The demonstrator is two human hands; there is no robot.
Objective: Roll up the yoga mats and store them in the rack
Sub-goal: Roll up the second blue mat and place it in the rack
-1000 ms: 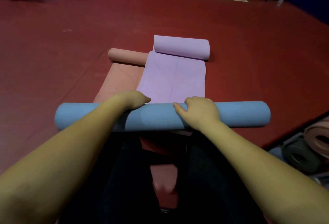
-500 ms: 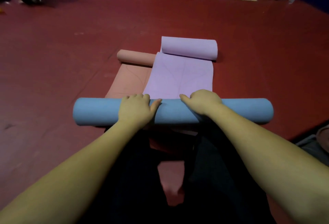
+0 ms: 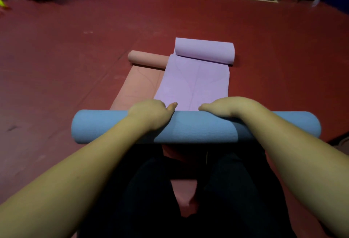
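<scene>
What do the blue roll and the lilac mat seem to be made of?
Blue roll: probably soft foam, matte; a fine grainy texture shows and no shine. Lilac mat: likely the same sort of foam, matte, with faint printed lines; it lies flat but curls at its far end. The exact material cannot be told.

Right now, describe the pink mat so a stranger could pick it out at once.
On the red floor, ahead of the rolled blue mat under both hands, two half-unrolled mats lie side by side. The pink mat is the left one, partly covered by the lilac mat. Its salmon colour and thinner far-end roll set it apart.
</scene>
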